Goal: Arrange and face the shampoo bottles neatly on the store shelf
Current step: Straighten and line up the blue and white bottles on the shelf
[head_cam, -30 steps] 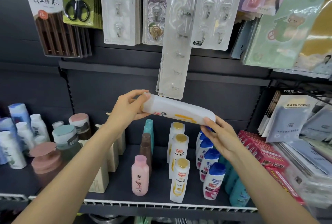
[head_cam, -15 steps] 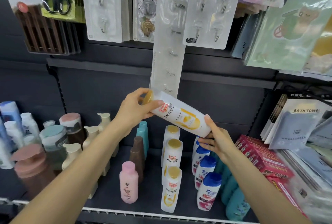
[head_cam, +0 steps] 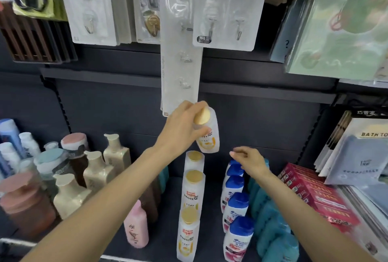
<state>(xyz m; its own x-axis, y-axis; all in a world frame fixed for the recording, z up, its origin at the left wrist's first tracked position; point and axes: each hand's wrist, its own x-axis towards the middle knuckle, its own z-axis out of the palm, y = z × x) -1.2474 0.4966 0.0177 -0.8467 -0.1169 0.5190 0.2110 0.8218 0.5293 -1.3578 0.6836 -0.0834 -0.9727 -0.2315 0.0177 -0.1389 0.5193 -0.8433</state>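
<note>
Dark store shelf [head_cam: 168, 247] fills the lower frame. Our left hand [head_cam: 180, 130] grips the white Pantene bottle [head_cam: 206, 135] near its gold cap, mid-frame above 3 shelved bottles; right hand [head_cam: 249, 162] relaxed, empty. Smooth, light plastic: likely slippery.

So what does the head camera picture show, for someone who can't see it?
A person's left hand holds a gold-capped Pantene bottle upright above a row of matching Pantene bottles on a dark store shelf. The right hand hovers empty over blue-capped bottles.
</note>
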